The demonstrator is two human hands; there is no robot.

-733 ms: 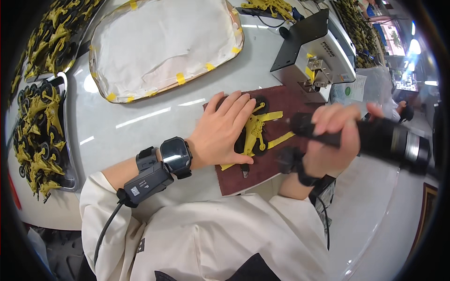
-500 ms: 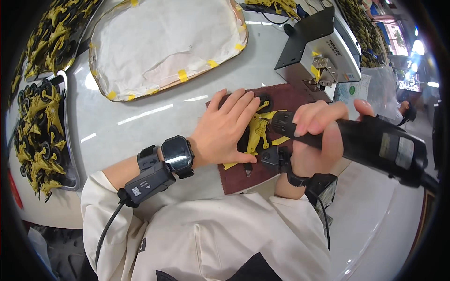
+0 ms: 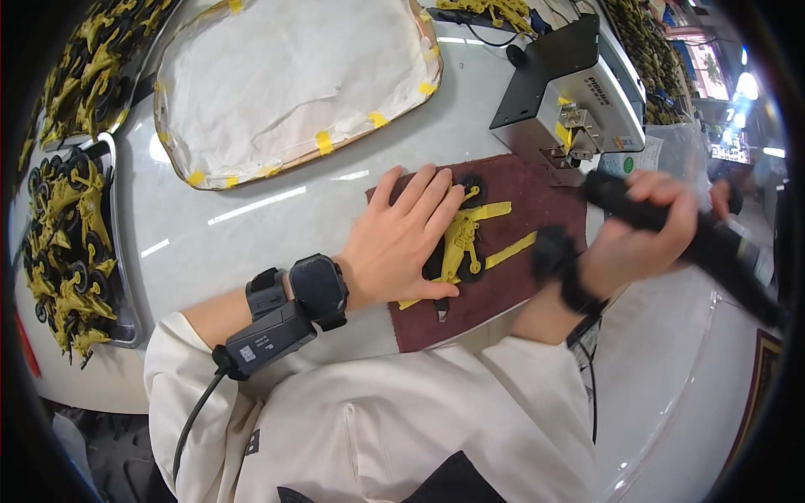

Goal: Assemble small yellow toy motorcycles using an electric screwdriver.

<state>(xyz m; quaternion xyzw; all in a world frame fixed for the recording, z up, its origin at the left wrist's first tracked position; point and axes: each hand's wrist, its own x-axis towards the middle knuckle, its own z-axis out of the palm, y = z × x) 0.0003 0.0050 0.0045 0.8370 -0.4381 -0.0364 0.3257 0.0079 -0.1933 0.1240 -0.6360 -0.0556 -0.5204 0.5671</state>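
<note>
On a dark red cloth (image 3: pixel 549 197) lies a small yellow toy vehicle frame (image 3: pixel 458 241) with black wheels. My left hand (image 3: pixel 394 235) rests flat over its left part, fingers stretched and slightly spread, hiding some of it. Two yellow strips stick out from its right side, one of them a lower strip (image 3: pixel 511 250). My right hand (image 3: pixel 646 239) is wrapped around a black electric screwdriver (image 3: pixel 725 256), raised to the right of the frame and apart from it. Motion blurs the right hand and the tool.
A silver-and-black boxy machine (image 3: pixel 604 109) stands beyond the cloth. Farther left is a large padded tray (image 3: pixel 268 92), lined in white with yellow tape. Metal trays (image 3: pixel 126 285) heaped with yellow vehicles stand at the left. A plastic bag (image 3: pixel 683 159) lies behind the screwdriver.
My right hand has lifted the electric screwdriver off the toy vehicle and moved it to the right, uncovering the yellow strips. My left hand has stayed in place on the vehicle.
</note>
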